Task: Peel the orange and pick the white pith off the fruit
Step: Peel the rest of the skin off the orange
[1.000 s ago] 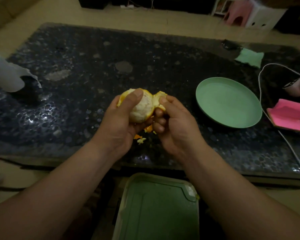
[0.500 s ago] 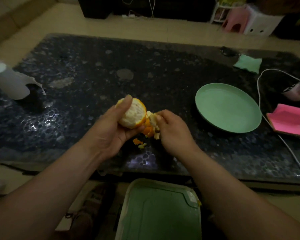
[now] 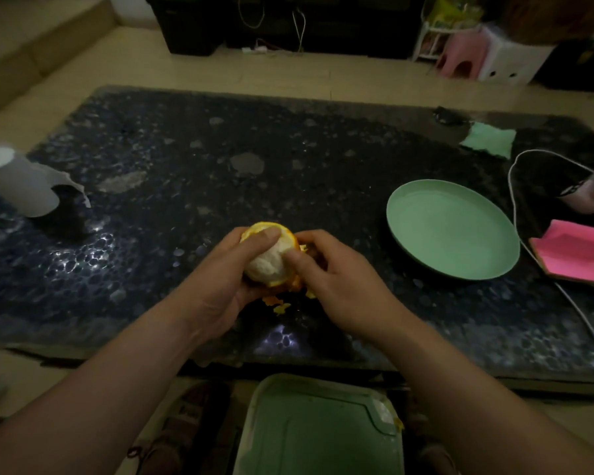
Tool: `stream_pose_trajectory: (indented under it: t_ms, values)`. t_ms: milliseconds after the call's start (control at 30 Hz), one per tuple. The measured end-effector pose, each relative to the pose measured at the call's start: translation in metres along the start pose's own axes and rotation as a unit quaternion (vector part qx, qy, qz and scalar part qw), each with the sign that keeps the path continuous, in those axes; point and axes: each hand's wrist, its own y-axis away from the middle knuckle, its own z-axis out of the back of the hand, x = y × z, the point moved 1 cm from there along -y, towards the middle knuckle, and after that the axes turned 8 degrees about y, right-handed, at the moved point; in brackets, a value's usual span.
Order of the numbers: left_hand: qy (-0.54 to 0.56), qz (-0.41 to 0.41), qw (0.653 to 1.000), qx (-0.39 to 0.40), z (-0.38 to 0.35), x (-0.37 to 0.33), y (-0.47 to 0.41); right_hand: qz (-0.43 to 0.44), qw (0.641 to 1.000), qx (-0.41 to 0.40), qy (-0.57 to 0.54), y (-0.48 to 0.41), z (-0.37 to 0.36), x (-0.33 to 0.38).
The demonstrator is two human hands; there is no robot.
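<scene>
1. Worked in a dim room over a dark speckled table (image 3: 288,173), near its front edge.
2. Cupped orange (image 3: 266,260) in left hand (image 3: 220,289), thumb over the top, apparently to steady it clear of the table.
3. Curled right hand (image 3: 336,289) round loose peel (image 3: 283,286) at the orange's right side, thumb on bare pith, probably for tearing.
4. Showed peel only at far side and bottom; near face white.
5. Had scraps (image 3: 281,308) lying under the hands, plate (image 3: 393,217) well right, bin (image 3: 319,433) below the edge, likely for waste.
</scene>
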Motion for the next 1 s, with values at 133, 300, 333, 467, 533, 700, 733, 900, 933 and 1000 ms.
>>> stream_pose_trajectory:
  t_ms: [133,300,333,467,533,700,733,900,933,1000]
  values:
    - [-0.044,-0.02,0.999,-0.009,-0.011,-0.003,0.007,0.029,0.999,0.003,0.028,0.01,0.005,0.003]
    - [-0.089,-0.098,0.99,-0.042,-0.019,-0.001,0.01,0.085,0.987,-0.026,0.135,0.015,0.006,0.01]
    - [-0.104,-0.117,0.986,-0.049,-0.02,0.0,0.01,0.092,0.982,-0.043,0.158,0.016,0.004,0.012]
    - [-0.165,-0.195,0.963,-0.081,-0.026,0.009,0.014,0.084,0.975,-0.107,0.173,0.016,-0.005,0.013]
    - [-0.179,-0.217,0.955,-0.097,-0.028,0.01,0.015,0.054,0.986,-0.107,0.113,0.015,-0.006,0.012]
    - [-0.169,-0.18,0.966,-0.077,-0.02,0.003,0.013,0.052,0.994,-0.054,0.084,0.016,-0.002,0.009]
    - [-0.187,-0.182,0.963,-0.072,-0.019,0.002,0.013,0.056,0.99,-0.041,0.12,0.017,-0.001,0.009]
    - [-0.314,-0.225,0.921,-0.056,-0.017,0.004,0.017,-0.001,0.991,0.019,0.129,0.012,0.002,0.008]
    - [-0.335,-0.232,0.912,-0.049,-0.017,0.005,0.018,-0.002,0.994,0.016,0.108,0.012,0.003,0.008]
    - [-0.352,-0.245,0.902,-0.044,-0.018,0.005,0.019,-0.001,0.997,0.007,0.081,0.011,0.003,0.006]
